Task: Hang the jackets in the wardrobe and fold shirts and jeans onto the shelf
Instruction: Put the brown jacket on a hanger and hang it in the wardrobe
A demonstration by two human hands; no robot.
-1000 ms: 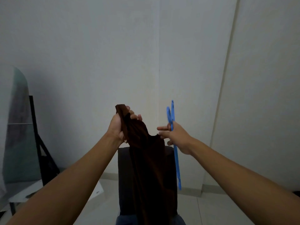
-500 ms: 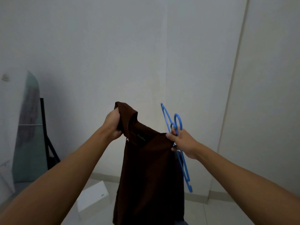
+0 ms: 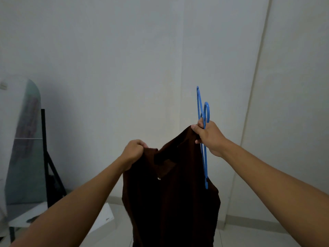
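Both arms outstretched, left hand (image 3: 133, 152) and right hand (image 3: 209, 138) clenched.

Between our hands hangs the garment (image 3: 170, 193): our left hand (image 3: 133, 154) grips its left shoulder, our right hand (image 3: 210, 138) its right, higher, with the hanger (image 3: 203, 125) rising above those fingers.

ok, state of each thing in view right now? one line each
left hand: grips one top corner of the garment
right hand: grips the hanger and the garment's other top corner
brown garment: held up, hanging down between the hands, not on the hanger
blue hanger: held, hook upward, beside the garment
mirror: leaning at left
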